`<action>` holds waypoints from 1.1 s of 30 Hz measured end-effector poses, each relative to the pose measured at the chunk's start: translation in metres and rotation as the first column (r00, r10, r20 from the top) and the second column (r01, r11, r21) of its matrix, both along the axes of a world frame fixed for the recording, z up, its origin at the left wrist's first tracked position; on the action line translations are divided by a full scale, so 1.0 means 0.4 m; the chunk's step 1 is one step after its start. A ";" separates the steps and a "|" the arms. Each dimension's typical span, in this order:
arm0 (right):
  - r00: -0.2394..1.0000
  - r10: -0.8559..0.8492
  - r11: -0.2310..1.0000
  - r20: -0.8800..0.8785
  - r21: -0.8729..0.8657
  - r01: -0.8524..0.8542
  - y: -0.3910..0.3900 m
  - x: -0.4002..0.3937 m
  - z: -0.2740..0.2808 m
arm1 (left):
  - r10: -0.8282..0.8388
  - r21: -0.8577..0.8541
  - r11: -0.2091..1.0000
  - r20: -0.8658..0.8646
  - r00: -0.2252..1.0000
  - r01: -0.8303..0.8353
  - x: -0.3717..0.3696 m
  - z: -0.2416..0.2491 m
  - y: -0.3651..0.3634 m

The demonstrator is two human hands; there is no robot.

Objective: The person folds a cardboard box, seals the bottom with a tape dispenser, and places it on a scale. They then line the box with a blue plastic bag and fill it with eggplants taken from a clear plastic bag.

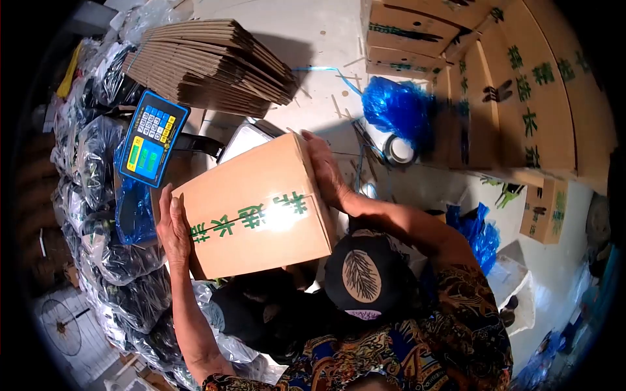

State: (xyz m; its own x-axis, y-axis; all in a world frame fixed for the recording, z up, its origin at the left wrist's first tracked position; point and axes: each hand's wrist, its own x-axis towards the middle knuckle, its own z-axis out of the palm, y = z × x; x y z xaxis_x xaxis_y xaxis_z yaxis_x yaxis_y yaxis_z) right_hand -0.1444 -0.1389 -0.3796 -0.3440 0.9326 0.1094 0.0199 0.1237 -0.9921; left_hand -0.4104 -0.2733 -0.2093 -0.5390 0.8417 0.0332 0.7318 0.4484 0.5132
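A closed brown cardboard box (254, 202) with green characters is held between my two hands, tilted in front of my body. My left hand (173, 228) presses flat along its left side, fingers pointing up. On the other side, my right hand (324, 171) lies against the box near its upper right corner. Just behind the box, part of a scale's metal platform (251, 138) shows; the rest is hidden. The scale's blue display (153, 139) with its keypad stands to the upper left, close to my left hand.
Flattened cartons (215, 62) are stacked at the top left. Filled plastic bags (111, 215) pile along the left. Blue plastic (394, 107) and a tape roll (399, 150) lie right of the box. Large cartons (521, 85) stand at the upper right, a small carton (544, 212) below them.
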 end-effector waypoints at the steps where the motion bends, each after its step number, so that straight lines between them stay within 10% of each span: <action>1: 0.999 -0.029 0.994 -0.032 -0.105 0.026 -0.002 -0.004 -0.019 | 0.019 0.003 1.000 0.016 1.000 -0.019 0.006 0.004 0.003; 5: 0.988 -0.119 0.952 -0.099 -0.294 0.086 0.009 -0.017 -0.051 | 0.035 0.024 0.999 0.026 0.999 -0.035 0.004 0.005 0.010; 8: 0.982 -0.117 0.993 0.150 0.039 0.112 -0.012 0.008 -0.194 | 0.046 0.030 0.998 0.042 0.998 -0.047 0.000 0.011 0.000; 9: 0.970 -0.054 0.971 0.235 -0.216 0.106 -0.034 0.013 -0.217 | 0.057 0.059 0.996 0.053 0.997 -0.061 -0.001 0.012 -0.005; 11: 0.994 0.053 0.765 -0.100 -0.635 -0.105 -0.047 0.033 -0.152 | 0.065 0.035 0.997 0.059 0.996 -0.067 -0.023 0.008 -0.010; 14: 0.965 0.080 0.511 -0.251 -0.821 -0.256 -0.034 0.105 0.018 | 0.048 0.047 0.997 0.107 0.993 -0.054 -0.049 -0.002 -0.021; 17: 0.920 0.048 0.345 -0.389 -0.858 -0.381 0.051 0.109 -0.037 | 0.059 0.083 0.993 0.305 0.950 -0.088 -0.118 -0.020 -0.058; 18: 0.837 0.091 0.508 -0.539 -0.698 -0.505 0.063 0.134 0.034 | 0.039 0.127 0.987 0.385 0.922 -0.095 -0.116 -0.014 -0.069; 20: 0.765 0.158 0.434 -0.624 -0.652 -0.622 0.161 0.183 0.047 | -0.031 0.220 0.973 0.432 0.901 -0.072 -0.099 0.030 -0.090; 21: 0.746 0.162 0.648 -0.645 -0.501 -0.574 0.192 0.191 0.050 | -0.090 0.259 0.965 0.466 0.880 -0.039 -0.087 0.061 -0.097; 22: 0.633 0.269 0.508 -0.726 -0.451 -0.734 0.203 0.200 0.198 | -0.081 0.278 0.959 0.469 0.879 -0.060 -0.094 0.058 -0.109; 25: 0.827 0.344 0.822 -0.446 -0.283 -0.495 0.137 0.201 0.525 | 0.042 0.080 0.988 0.688 0.724 -0.133 -0.126 0.035 -0.144; 29: 0.818 0.526 0.828 0.233 0.081 -0.555 -0.014 0.159 0.725 | 0.105 -0.037 0.994 0.636 0.764 -0.105 -0.101 0.061 -0.176; 32: 0.726 0.264 0.318 0.635 0.653 -0.687 -0.223 0.089 0.699 | 0.032 0.040 0.995 0.737 0.675 -0.091 -0.007 0.128 -0.179; 33: 0.676 0.285 0.318 0.680 0.598 -0.735 -0.284 0.073 0.667 | 0.057 0.012 0.996 0.715 0.697 -0.094 0.020 0.130 -0.172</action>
State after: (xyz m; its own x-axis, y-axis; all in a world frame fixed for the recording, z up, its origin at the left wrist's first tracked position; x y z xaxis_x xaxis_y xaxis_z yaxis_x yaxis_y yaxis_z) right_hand -0.1151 -0.2526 -0.1129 -0.9234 0.0997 0.3708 -0.0321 0.9422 -0.3334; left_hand -0.4023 -0.3421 -0.1573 -0.4783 0.8048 -0.3516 0.1031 0.4490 0.8876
